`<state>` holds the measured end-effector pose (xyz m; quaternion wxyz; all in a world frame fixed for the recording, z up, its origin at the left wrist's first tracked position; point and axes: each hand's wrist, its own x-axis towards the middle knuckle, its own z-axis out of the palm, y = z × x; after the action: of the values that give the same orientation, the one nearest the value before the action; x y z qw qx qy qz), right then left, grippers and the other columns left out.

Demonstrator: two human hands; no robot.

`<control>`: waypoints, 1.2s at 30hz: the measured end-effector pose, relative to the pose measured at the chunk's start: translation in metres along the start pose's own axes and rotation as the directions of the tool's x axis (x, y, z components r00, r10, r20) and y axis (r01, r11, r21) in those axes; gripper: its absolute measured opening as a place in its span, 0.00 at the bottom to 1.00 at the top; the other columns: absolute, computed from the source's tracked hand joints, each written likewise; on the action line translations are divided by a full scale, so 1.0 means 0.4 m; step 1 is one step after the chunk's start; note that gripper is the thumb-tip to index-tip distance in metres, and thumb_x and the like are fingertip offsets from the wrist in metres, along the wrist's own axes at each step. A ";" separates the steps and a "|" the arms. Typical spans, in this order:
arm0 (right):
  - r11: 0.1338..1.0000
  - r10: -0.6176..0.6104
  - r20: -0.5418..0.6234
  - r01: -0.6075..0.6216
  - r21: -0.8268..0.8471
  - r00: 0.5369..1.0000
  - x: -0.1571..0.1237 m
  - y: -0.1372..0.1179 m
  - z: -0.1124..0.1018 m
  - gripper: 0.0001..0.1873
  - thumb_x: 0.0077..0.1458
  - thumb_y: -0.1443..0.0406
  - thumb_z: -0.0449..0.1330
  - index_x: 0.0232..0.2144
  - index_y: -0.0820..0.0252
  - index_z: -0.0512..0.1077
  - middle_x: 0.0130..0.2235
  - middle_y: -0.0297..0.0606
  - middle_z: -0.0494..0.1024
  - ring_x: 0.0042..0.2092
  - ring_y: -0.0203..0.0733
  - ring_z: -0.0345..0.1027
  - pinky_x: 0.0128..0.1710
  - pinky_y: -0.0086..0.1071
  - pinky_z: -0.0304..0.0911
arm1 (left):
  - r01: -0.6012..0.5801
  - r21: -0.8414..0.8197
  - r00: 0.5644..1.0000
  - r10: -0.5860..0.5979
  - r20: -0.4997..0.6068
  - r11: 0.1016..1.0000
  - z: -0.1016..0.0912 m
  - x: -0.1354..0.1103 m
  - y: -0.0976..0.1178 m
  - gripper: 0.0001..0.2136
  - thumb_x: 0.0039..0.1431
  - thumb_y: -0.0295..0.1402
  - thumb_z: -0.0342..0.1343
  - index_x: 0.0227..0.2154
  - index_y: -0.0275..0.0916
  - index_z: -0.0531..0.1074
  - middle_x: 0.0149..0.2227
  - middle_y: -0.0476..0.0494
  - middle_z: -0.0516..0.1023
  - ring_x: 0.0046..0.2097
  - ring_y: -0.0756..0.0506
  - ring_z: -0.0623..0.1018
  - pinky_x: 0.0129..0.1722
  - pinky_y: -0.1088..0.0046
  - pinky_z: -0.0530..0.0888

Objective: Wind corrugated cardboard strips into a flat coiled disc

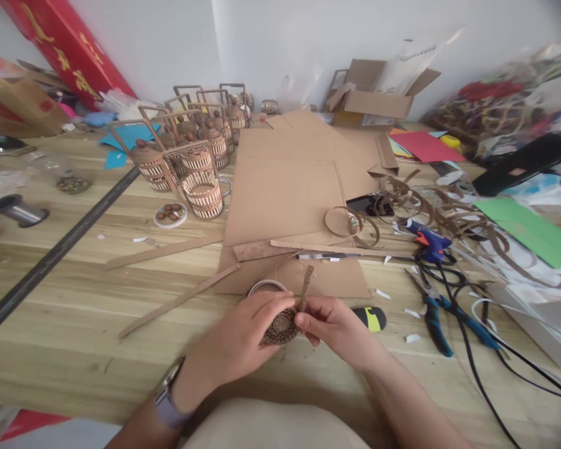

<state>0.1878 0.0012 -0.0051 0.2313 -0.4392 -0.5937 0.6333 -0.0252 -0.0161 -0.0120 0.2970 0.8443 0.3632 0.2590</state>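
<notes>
A round coil of brown corrugated cardboard strip (280, 329) is close to the table's front edge. My left hand (247, 327) is wrapped round the coil from the left and above, covering part of it. My right hand (334, 324) pinches the loose cardboard strip (307, 285) at the coil's right side, and the strip's free end sticks up past my fingers. Just behind my left hand, a white-rimmed ring (267, 285) is partly hidden. A black and yellow tool (374, 318), its kind unclear, lies to the right of my right hand.
Flat cardboard sheets (280, 199) cover the table's middle. To the right lie a blue glue gun (432, 243), pliers (437, 324), black cables and curled brown strips (421, 199). Several small slatted baskets (203, 196) with handles stand at the back left, near a dish of brown beads (171, 213).
</notes>
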 end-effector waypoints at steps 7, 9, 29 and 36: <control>0.997 0.016 -0.199 0.000 0.081 0.980 0.010 0.002 0.033 0.32 0.49 0.36 0.58 0.21 0.58 0.64 0.18 0.27 0.63 0.22 0.32 0.54 0.23 0.27 0.52 | 0.273 -0.546 0.912 -0.394 -0.114 0.792 0.006 0.001 0.008 0.28 0.61 0.34 0.60 0.63 0.41 0.60 0.56 0.36 0.78 0.56 0.39 0.78 0.53 0.60 0.78; 0.997 0.010 -0.207 0.008 0.083 0.978 0.011 0.002 0.040 0.32 0.49 0.36 0.59 0.21 0.58 0.64 0.18 0.27 0.63 0.22 0.32 0.55 0.23 0.28 0.54 | 0.312 -0.692 0.870 -0.489 -0.067 0.651 0.003 0.007 0.007 0.20 0.63 0.35 0.57 0.56 0.39 0.67 0.50 0.38 0.82 0.51 0.40 0.81 0.50 0.62 0.80; 0.999 0.002 -0.230 0.009 0.048 0.973 0.014 0.005 0.029 0.28 0.50 0.40 0.61 0.24 0.59 0.70 0.20 0.28 0.64 0.23 0.33 0.58 0.24 0.29 0.58 | 0.341 -0.589 0.802 -0.553 -0.224 0.733 -0.011 0.008 0.006 0.10 0.58 0.36 0.60 0.39 0.40 0.81 0.41 0.43 0.86 0.42 0.41 0.85 0.44 0.66 0.82; 0.957 -0.201 -0.208 0.147 -0.249 0.957 0.008 0.003 0.009 0.22 0.59 0.50 0.58 0.21 0.57 0.67 0.20 0.30 0.65 0.23 0.35 0.58 0.24 0.29 0.54 | 0.242 -0.361 0.890 -0.354 -0.287 0.901 -0.004 0.008 0.006 0.08 0.61 0.30 0.59 0.39 0.41 0.83 0.40 0.45 0.86 0.38 0.43 0.86 0.41 0.69 0.83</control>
<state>0.1835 0.0018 -0.0077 0.3014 -0.4793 -0.6688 0.4817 -0.0233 -0.0146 -0.0086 0.3963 0.6603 0.4902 0.4082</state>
